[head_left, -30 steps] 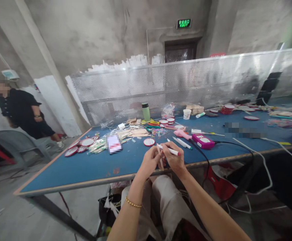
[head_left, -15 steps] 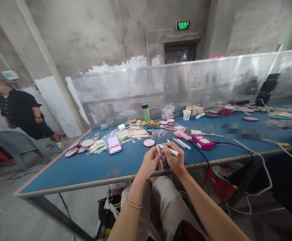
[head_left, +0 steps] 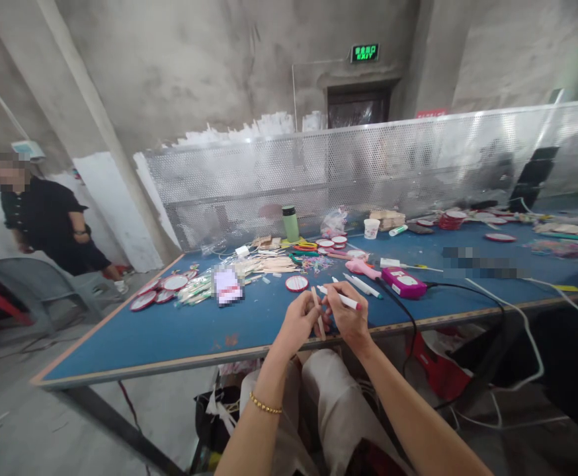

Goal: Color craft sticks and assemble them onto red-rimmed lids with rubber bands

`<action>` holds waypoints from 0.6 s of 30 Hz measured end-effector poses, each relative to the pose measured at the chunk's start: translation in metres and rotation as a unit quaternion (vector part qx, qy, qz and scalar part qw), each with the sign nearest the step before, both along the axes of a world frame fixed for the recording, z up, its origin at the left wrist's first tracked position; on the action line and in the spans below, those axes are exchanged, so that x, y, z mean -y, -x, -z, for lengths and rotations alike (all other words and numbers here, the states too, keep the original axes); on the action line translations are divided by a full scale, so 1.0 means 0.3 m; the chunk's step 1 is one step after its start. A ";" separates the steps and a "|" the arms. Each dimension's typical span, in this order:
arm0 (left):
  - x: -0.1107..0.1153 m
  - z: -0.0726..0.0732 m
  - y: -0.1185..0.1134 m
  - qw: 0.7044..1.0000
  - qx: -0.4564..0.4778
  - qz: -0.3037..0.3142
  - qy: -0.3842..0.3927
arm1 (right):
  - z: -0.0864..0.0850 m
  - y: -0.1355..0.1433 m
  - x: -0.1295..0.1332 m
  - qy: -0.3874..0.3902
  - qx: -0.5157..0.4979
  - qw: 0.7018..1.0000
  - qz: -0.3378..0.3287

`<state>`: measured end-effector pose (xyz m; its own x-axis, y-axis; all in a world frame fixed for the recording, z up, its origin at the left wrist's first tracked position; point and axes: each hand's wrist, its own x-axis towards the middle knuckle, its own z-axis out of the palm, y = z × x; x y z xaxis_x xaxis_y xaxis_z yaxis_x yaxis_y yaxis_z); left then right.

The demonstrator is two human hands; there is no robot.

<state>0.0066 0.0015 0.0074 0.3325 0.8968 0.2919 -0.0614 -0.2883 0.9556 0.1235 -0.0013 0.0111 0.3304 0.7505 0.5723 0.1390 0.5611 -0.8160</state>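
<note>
My left hand [head_left: 299, 321] is closed around a flat wooden stick [head_left: 318, 313], which stands nearly upright over the table's front edge. Between the fingers of my right hand [head_left: 349, 320] is a white marker pen [head_left: 344, 299] with a red end, its other end pointing at the stick. Whether the pen touches the wood I cannot tell. Just beyond my hands lies a round white disc with a red rim [head_left: 297, 283]. More white markers [head_left: 364, 285] lie to the right, beside a pink glue gun [head_left: 363, 267] and a purple box [head_left: 404, 283] with a black cable.
The blue table [head_left: 180, 337] holds a pile of wooden sticks [head_left: 280, 264], stacked red-rimmed discs [head_left: 176, 283], a green bottle [head_left: 290, 225] and a paper cup [head_left: 371, 229]. A perforated metal screen [head_left: 249, 178] stands along the back. A person [head_left: 51, 218] is at the left, behind a grey chair [head_left: 26, 291].
The whole view has shifted slightly. My hands keep nearly the same pose, with the stick in the left and the marker in the right.
</note>
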 end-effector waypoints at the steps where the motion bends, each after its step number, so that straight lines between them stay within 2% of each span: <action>1: 0.000 0.000 0.000 1.000 0.000 -0.001 0.001 | -0.001 -0.001 0.002 -0.003 0.004 1.000 -0.001; 8: -0.004 0.005 -0.001 1.000 0.000 -0.006 -0.002 | 0.004 -0.002 0.001 0.006 0.010 0.999 -0.048; 14: -0.001 0.003 -0.001 1.000 0.002 -0.003 0.014 | -0.007 0.002 0.006 -0.003 0.000 1.000 0.002; 18: -0.003 0.006 -0.001 1.000 -0.001 -0.001 0.006 | -0.007 -0.007 0.010 -0.007 0.031 0.999 -0.012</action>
<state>0.0070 0.0024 0.0055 0.3311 0.9008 0.2810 -0.0588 -0.2776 0.9589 0.1257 -0.0045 0.0134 0.2761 0.7493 0.6020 0.1746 0.5768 -0.7980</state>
